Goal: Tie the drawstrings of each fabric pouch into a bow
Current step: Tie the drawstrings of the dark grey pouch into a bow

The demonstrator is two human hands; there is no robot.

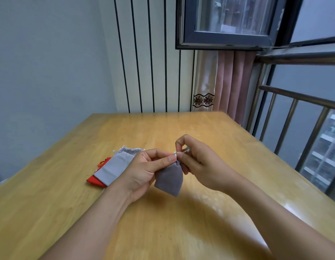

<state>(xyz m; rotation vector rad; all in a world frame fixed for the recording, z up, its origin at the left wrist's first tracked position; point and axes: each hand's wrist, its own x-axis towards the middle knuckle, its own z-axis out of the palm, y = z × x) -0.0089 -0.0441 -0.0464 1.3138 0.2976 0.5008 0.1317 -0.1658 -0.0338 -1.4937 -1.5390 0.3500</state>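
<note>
Working the cords on the dark grey pouch [169, 178], which hangs off the wooden table [181, 222], gathered neck up, between both hands. Left hand [144, 171] is closed, thumb and forefinger pinching at the neck, the other fingers curled behind the pouch body. Right hand [198, 162] is just right of the neck, fingertips pinched shut on the pale drawstring [175, 153], a short bit of it showing past the knuckles. No loops visible; whether a first knot is in I can't tell, fingers cover it. My read: mid-tie on this pouch, early in the bow. Next move needs a loop formed on one cord while the left pinch holds the neck tight, or the gather slackens. Left of the held pouch, behind the left hand: light grey pouch [114, 167] lying flat on a red pouch [94, 180], another grey one's top [130, 150] just beyond. Their cords look loose, so likely more to do.
</note>
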